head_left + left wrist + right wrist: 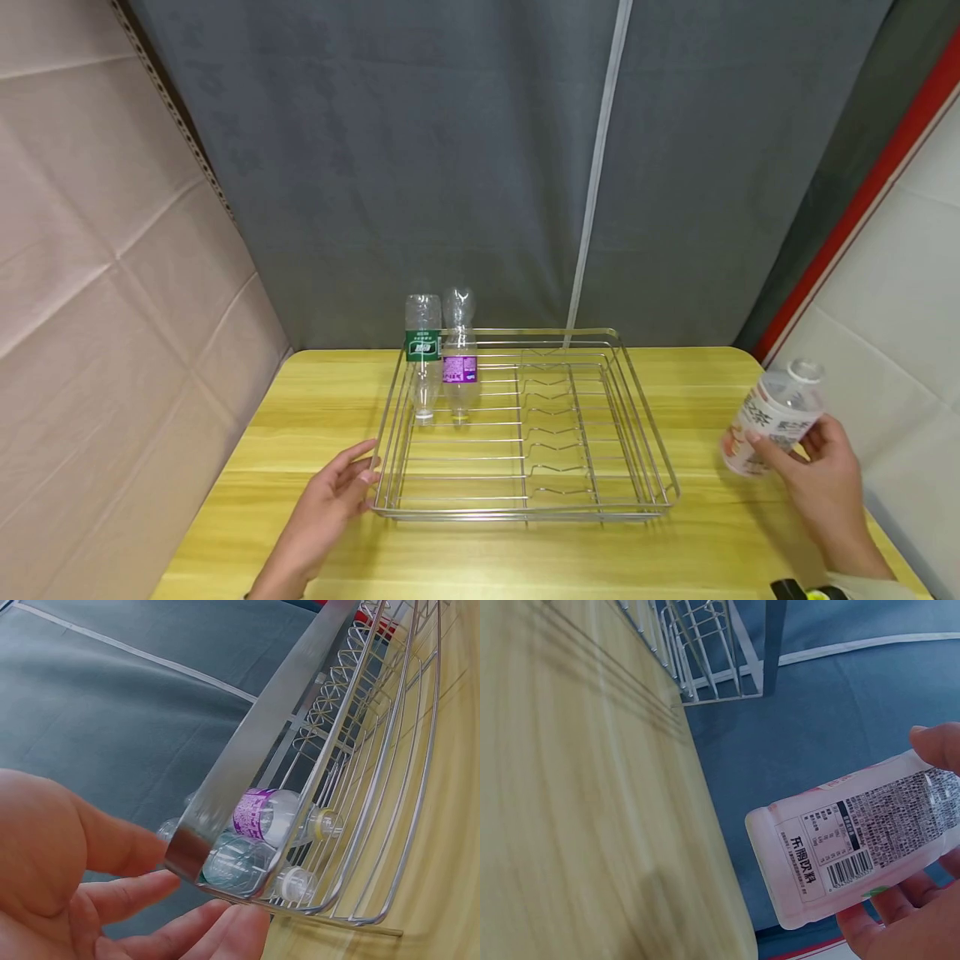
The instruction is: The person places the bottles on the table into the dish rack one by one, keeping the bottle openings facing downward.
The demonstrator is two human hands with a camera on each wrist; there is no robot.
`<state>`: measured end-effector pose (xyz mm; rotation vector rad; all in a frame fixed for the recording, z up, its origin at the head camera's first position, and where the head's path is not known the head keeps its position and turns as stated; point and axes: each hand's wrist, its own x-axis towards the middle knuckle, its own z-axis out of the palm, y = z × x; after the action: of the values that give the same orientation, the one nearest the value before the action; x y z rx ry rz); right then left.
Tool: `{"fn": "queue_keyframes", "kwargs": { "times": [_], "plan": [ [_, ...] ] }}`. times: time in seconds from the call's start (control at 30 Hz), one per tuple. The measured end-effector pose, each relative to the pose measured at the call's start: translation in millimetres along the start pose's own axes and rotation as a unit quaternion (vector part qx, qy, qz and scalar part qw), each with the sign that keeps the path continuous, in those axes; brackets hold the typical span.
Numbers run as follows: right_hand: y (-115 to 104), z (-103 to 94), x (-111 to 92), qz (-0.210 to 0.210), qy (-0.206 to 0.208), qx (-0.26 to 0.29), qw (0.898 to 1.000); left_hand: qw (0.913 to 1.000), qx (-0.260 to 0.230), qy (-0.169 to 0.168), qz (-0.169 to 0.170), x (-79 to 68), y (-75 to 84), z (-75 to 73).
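In the head view my left hand [330, 492] touches the front left corner of a silver wire rack [522, 515]. Its thumb and fingers lie loosely apart at the rim in the left wrist view. My right hand [828, 479] grips a clear plastic bottle [776, 425] with a pale, printed wrap label, tilted to the right of the rack. Printed text and a barcode show on this bottle [862, 832] in the right wrist view. Inside the rack's left part, two clear bottles lean neck down side by side, one green-labelled [423, 346], one purple-labelled [460, 369].
The rack stands on a yellow wood-grain table [300, 400]. A grey curtain [420, 167] hangs behind it. Pale cloth walls [97, 333] flank the table, with a red strip [862, 208] on the right side. Wavy wire dividers [555, 431] run down the rack's middle.
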<state>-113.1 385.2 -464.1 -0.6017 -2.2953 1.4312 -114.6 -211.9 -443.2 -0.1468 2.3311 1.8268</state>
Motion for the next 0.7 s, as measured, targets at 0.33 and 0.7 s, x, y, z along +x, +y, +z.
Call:
{"fn": "queue_keyframes", "kwargs": {
  "times": [0.33,0.7],
  "plan": [
    [-18.2,-1.3,-2.0,-0.040,-0.021,0.018,0.999,0.9992,0.022,0.028,0.016,-3.4,12.8,-7.6],
    [-39.2,6.5,-6.6,-0.090,-0.026,0.028,0.995,0.9957,-0.013,0.066,0.065,-3.1,30.0,-2.8]
  ]
}}
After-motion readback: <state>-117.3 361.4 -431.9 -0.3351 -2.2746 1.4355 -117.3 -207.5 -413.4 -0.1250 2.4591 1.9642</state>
